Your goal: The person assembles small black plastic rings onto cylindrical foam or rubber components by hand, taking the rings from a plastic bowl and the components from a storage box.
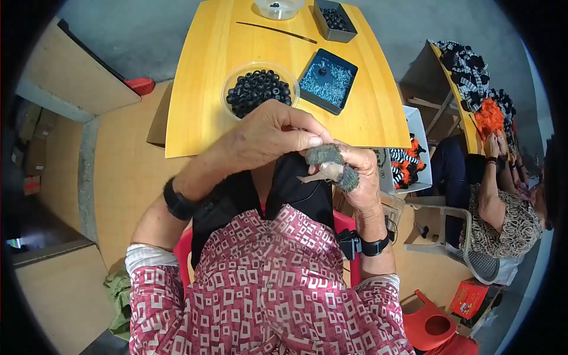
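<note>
At the far left a tan board [71,74] leans at the edge of view, with a small red thing [141,86] just beside its lower end. The left hand [269,137] comes in over the near edge of the yellow surface [201,71], its fingers curled together and the thumb pressed against the top of a small grey fuzzy piece [324,155]. Just behind that hand, on the surface, stands a clear round bowl [234,74] filled with black rings [259,90]. Right of it lies a black tray [350,65] of small silvery bits, and farther back a thin dark stick [277,32], a second clear bowl [278,8] and a grey tub [324,25] of dark pieces. The right hand [361,177] cradles the grey fuzzy piece from below, fingers closed around it; a pale pointed part juts out toward the left, though what it is made of is hard to tell. The piece is held above the lap, just off the near edge of the surface. At the far right another person [503,213] sits by a second surface holding an orange fluffy item [489,117].
</note>
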### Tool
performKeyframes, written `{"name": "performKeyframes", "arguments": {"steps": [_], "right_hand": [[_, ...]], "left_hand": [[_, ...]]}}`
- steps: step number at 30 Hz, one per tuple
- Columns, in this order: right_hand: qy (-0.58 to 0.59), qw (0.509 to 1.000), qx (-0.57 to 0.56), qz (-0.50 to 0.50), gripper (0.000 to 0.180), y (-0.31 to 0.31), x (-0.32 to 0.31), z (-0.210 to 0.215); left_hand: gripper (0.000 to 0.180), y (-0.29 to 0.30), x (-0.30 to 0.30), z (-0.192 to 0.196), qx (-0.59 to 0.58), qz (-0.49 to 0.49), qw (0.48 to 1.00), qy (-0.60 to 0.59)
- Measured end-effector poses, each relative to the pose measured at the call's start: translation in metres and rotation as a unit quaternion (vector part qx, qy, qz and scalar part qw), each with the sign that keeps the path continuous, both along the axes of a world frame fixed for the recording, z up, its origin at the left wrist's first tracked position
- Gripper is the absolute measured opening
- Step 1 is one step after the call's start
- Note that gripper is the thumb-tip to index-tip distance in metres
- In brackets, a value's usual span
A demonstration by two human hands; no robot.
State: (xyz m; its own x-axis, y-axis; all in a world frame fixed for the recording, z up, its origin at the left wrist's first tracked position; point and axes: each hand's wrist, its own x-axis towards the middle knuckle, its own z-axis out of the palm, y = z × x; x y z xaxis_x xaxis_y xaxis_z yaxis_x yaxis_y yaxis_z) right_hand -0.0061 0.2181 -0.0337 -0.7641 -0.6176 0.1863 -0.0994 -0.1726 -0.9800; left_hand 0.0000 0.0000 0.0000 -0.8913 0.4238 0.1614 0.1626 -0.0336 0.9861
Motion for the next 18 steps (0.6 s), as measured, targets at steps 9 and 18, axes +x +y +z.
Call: {"name": "performKeyframes", "arguments": {"steps": [9, 18], "right_hand": [[-0.086, 0.989, -0.070, 0.093, 0.031, -0.008, 0.015, -0.002], [-0.180, 0.964, -0.079, 0.177, 0.077, -0.007, 0.037, 0.013]], "left_hand": [[0.011, -0.003, 0.012, 0.018, -0.096, -0.085, 0.991, -0.043], [0.010, 0.004, 0.033, 0.024, -0.095, -0.085, 0.991, -0.041]]}}
